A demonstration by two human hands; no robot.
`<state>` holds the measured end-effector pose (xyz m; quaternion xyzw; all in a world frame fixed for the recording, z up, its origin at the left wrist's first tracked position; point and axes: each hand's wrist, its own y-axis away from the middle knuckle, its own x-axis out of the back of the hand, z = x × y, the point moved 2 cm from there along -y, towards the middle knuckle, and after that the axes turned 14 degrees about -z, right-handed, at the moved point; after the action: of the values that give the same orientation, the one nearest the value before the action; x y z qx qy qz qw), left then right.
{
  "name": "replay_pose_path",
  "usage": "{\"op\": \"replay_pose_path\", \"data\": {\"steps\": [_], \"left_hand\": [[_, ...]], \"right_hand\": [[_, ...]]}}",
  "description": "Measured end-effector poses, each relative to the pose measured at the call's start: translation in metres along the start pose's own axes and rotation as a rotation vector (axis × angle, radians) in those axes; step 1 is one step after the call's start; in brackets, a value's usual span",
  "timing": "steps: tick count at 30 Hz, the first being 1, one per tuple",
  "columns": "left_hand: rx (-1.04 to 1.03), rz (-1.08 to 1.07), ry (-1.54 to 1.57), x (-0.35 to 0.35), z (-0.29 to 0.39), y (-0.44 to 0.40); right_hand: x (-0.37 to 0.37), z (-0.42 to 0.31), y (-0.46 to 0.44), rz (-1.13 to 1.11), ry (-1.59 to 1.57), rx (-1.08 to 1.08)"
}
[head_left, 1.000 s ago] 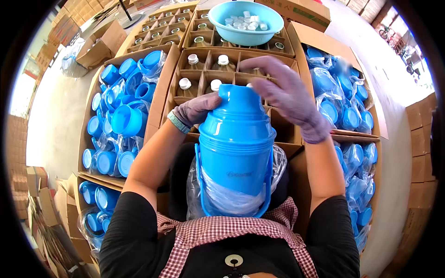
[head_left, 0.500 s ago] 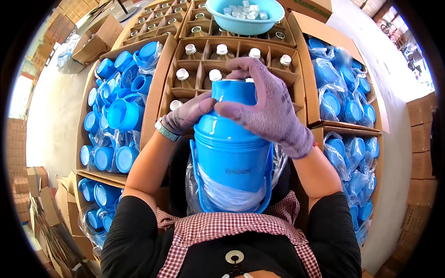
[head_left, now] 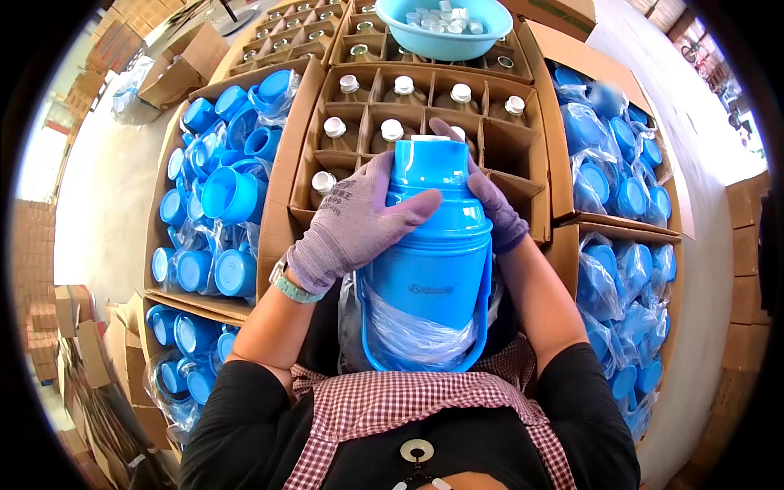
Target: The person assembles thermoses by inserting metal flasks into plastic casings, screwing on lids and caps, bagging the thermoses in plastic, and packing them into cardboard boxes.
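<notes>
A glossy blue jug (head_left: pixel 429 269) stands upright on my lap, its lower part wrapped in clear plastic and its handle hanging down in front. My gloved left hand (head_left: pixel 355 216) lies against the left of its shoulder, thumb across the front below the neck. On the far right side of the neck, my gloved right hand (head_left: pixel 488 196) is wrapped round the jug, partly hidden behind it. A white top shows in the jug's mouth. Just beyond is a divided carton (head_left: pixel 535 163) of white-capped bottles (head_left: pixel 404 90).
Open cartons of blue jug parts in plastic stand at left (head_left: pixel 231 194) and right (head_left: pixel 629 196). A light blue basin (head_left: pixel 445 45) of small clear-white caps rests on a carton at the back. More cartons (head_left: pixel 184 69) stand at the back left.
My left hand has shifted from the neck onto the shoulder. My right hand has come down from above the neck to the jug's far right side. The view has shifted slightly.
</notes>
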<state>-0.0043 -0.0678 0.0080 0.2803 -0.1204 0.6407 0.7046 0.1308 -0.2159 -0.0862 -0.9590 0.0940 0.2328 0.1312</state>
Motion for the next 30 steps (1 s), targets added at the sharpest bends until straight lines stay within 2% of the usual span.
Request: {"op": "replay_pose_path", "data": {"steps": [2,5,6,7,8,9,10,12,14,17,19,21,22,25,26,28,30], "left_hand": [[-0.097,-0.068,0.257,-0.002,-0.031,-0.001],[-0.437,-0.149,0.735,-0.007,-0.081,-0.003],[-0.420,-0.090,0.769,-0.011,-0.086,0.000],[-0.372,-0.015,0.669,-0.017,-0.092,0.003],[-0.318,0.061,0.573,-0.024,-0.099,0.007],[-0.234,0.136,0.610,-0.030,-0.102,0.012],[-0.151,0.212,0.652,-0.036,-0.106,0.016],[-0.317,0.276,0.767,-0.045,-0.102,0.024],[-0.458,0.367,0.858,-0.055,-0.093,0.032],[-0.572,0.447,0.450,-0.052,-0.074,0.047],[-0.603,0.368,-0.005,-0.040,-0.041,0.058],[-0.477,0.371,-0.443,-0.044,0.009,0.059],[-0.470,0.370,-0.515,-0.045,0.023,0.057],[-0.630,0.392,-0.316,-0.027,-0.018,0.049],[-0.476,0.403,-0.053,-0.024,-0.042,0.042],[-0.140,0.248,0.510,-0.025,-0.107,0.016],[0.016,0.019,0.908,-0.026,-0.131,-0.022]], "right_hand": [[-0.006,-0.019,0.008,0.035,0.148,-0.067],[-0.021,-0.040,0.022,0.252,0.434,-0.041],[-0.030,-0.049,0.031,0.295,0.779,0.092],[-0.047,-0.051,0.037,0.341,0.809,0.284],[-0.066,-0.062,0.045,0.267,1.108,0.321],[-0.084,-0.070,0.054,0.181,1.402,0.350],[-0.098,-0.064,0.062,0.204,1.465,0.305],[-0.121,-0.052,0.068,0.243,1.595,0.228],[-0.101,-0.045,0.078,0.337,1.396,0.277],[-0.066,-0.027,0.088,0.452,1.205,0.294],[-0.044,-0.003,0.086,0.543,0.860,0.216],[-0.021,0.007,0.078,0.383,1.337,0.168],[-0.014,0.004,0.072,0.373,1.027,0.026],[-0.039,-0.017,0.076,0.519,0.533,0.049],[-0.045,-0.021,0.083,0.491,0.636,0.163],[-0.096,-0.047,0.068,0.326,1.112,0.392],[-0.145,-0.046,0.034,0.249,1.330,0.291]]}}
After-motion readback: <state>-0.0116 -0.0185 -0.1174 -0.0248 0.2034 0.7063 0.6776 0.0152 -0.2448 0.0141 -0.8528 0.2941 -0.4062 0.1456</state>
